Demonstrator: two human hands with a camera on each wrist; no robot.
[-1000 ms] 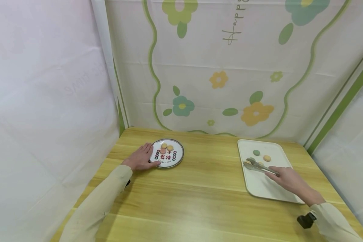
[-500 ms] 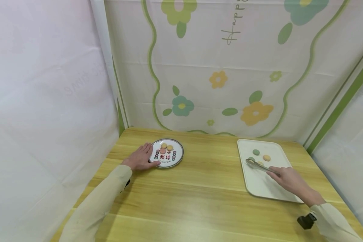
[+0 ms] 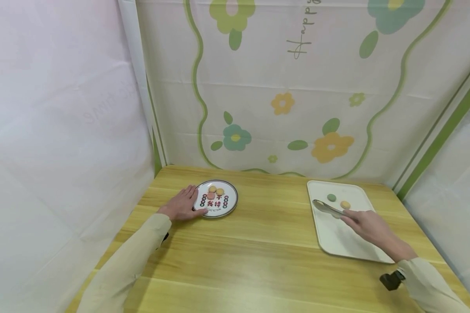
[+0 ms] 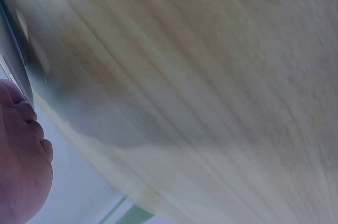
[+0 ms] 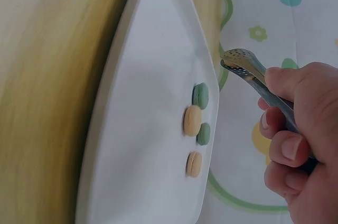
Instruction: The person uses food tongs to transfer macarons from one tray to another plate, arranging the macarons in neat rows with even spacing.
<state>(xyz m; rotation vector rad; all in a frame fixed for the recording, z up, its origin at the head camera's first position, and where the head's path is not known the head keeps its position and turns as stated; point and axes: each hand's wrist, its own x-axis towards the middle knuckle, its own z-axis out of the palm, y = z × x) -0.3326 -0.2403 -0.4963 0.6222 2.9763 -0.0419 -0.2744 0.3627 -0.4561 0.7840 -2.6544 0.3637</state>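
My left hand point(image 3: 183, 205) rests with extended fingers on the left rim of a round white plate point(image 3: 229, 192) printed with red characters. Two yellow macarons point(image 3: 220, 191) and a pink macaron point(image 3: 211, 196) sit on it. Only curved fingertips point(image 4: 37, 129) at the plate's edge show in the left wrist view. My right hand point(image 3: 370, 226) grips metal tongs point(image 3: 327, 208) above a white tray point(image 3: 348, 243). Between the tongs' perforated, nearly closed heads, a sliver of a tan macaron point(image 5: 230, 62) shows. Below them on the tray are green macarons point(image 5: 200, 96) and yellow macarons point(image 5: 193, 120).
Plate and tray stand far apart on a wooden table point(image 3: 266, 243), the plate left and the tray right. A flowered cloth wall point(image 3: 258, 108) rises behind the table's back edge. White cloth walls flank both sides.
The tongs have closed from spread, with a yellow macaron between their heads. My right hand has risen slightly, off the tray's surface. The left hand and plate stay put.
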